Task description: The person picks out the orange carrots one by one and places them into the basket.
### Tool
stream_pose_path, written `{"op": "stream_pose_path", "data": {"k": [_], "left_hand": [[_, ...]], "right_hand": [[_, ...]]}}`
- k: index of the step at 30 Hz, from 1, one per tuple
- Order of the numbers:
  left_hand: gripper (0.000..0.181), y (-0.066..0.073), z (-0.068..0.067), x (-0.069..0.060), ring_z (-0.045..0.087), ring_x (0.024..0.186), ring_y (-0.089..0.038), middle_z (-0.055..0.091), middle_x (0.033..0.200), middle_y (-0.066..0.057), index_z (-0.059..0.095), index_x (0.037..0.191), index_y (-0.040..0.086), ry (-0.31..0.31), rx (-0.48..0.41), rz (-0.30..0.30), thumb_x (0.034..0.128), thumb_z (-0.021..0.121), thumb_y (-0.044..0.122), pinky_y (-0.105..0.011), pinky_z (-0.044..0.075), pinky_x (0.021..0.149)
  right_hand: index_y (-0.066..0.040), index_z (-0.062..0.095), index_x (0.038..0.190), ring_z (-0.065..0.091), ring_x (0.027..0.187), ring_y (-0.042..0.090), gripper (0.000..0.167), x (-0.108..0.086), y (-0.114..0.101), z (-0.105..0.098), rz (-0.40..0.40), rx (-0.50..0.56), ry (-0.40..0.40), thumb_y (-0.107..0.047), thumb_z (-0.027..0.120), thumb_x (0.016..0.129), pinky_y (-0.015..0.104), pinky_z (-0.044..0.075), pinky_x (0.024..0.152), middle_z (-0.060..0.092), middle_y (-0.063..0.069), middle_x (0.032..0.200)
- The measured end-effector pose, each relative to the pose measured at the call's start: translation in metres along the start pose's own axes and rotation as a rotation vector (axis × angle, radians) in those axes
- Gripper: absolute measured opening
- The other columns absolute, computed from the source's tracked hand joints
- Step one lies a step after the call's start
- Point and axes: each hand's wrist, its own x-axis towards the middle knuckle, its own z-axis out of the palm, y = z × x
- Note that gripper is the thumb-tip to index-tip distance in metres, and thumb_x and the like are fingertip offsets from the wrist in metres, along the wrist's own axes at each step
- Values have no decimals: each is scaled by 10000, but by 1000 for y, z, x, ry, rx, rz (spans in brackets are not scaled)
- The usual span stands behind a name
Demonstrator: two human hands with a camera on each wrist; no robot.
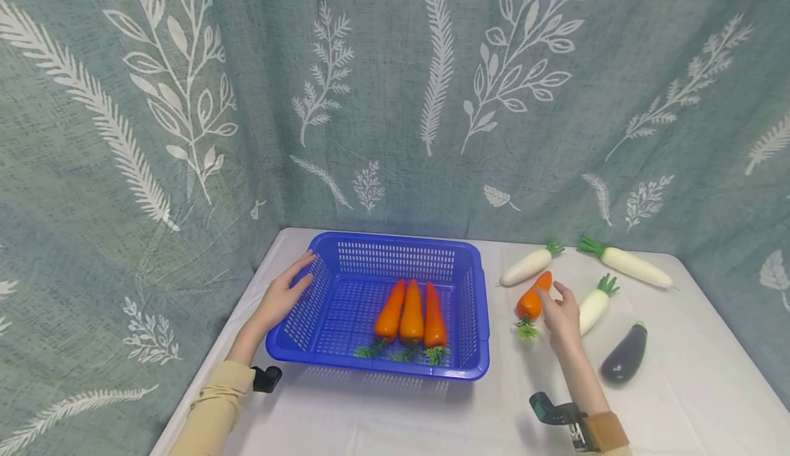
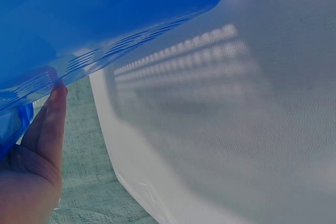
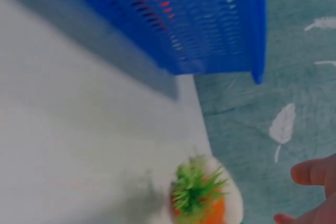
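My left hand (image 1: 285,300) rests at the left rim of a blue plastic basket (image 1: 395,239), fingers nearly straight; in the left wrist view a fingertip touches the basket's wall. Three orange carrots (image 1: 412,312) with green tops lie side by side in the basket. Over the table, right of the basket, my right hand (image 1: 561,313) hovers beside another carrot (image 1: 529,302), thumb and fingers spread. That carrot's leafy top (image 3: 195,192) shows in the right wrist view, apart from the visible fingertips. The rest of the hand is cut off there.
White radishes lie around the right hand: one (image 1: 526,267) behind the carrot, one (image 1: 594,308) beside the hand, one (image 1: 636,267) at the back right. An eggplant (image 1: 625,354) lies nearer the right edge. Patterned green curtains (image 1: 395,195) border the white table (image 1: 370,422).
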Motion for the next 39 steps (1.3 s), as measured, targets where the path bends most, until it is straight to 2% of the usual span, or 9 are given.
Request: {"op": "stream_pose_path", "data": {"k": [9,18,27,34,39], "left_hand": [[451,-3,0,1,207,1441,-399,260,1575,-179,385,1466,-27,4,6,5,1048,441,133,-546,179,1173],[450,-4,-1,1,202,1443,-397,256,1578,-174,383,1470,-22,3,-4,2,1047,442,122,-548,175,1173],[452,-3,0,0,199,1443,-400,251,1578,-180,374,1470,-33,4,-10,-1,1048,436,117,-548,178,1173],[446,-1,0,0,199,1439,-411,255,1572,-195,381,1462,-45,4,-9,3,1044,438,99,-558,185,1167],[443,0,0,1,201,1441,-404,257,1573,-189,384,1460,-43,3,-17,2,1044,441,96,-553,184,1169]], "right_hand": [[65,151,1520,157,1410,508,654,13,15,4,-37,-123,-1,-184,438,988,586,216,1148,158,345,1537],[79,225,1499,218,1382,517,626,20,20,10,-79,-181,-4,-192,457,985,593,264,1127,207,363,1512],[84,330,1442,305,1353,496,560,26,24,17,-66,-260,13,-212,472,988,571,316,1108,302,368,1465],[63,348,1447,215,1377,512,551,31,29,21,-34,-295,31,-213,472,986,609,216,1136,308,334,1478],[56,357,1437,194,1355,539,553,32,25,21,-20,-314,24,-216,483,972,638,193,1123,316,330,1468]]}}
